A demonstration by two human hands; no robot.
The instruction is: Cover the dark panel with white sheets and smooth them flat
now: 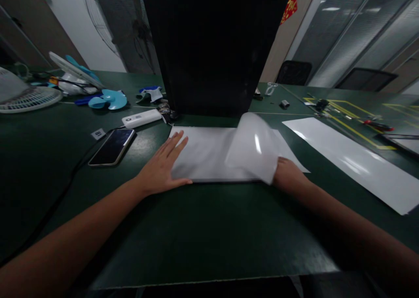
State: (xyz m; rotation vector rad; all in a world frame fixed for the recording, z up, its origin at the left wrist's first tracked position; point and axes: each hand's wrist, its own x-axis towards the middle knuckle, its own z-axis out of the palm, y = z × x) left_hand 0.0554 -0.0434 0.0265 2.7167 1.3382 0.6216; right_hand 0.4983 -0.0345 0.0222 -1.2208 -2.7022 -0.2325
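White sheets (206,154) lie on the green table in front of a large black panel. My left hand (165,164) rests on their left end, fingers spread, with nothing held. My right hand (290,175) is closed on the edge of a glossy white sheet (253,147), which curls up above the right part of the sheets. The fingers of my right hand are partly hidden and slightly blurred. To the right of that hand, a separate long glossy white sheet (353,158) lies flat on the table.
The black panel (219,49) stands upright behind the sheets. At the left are a phone (113,147), a cable, a white device (142,118), blue fan blades (109,99) and fan parts. A red-handled tool (379,125) lies at the far right.
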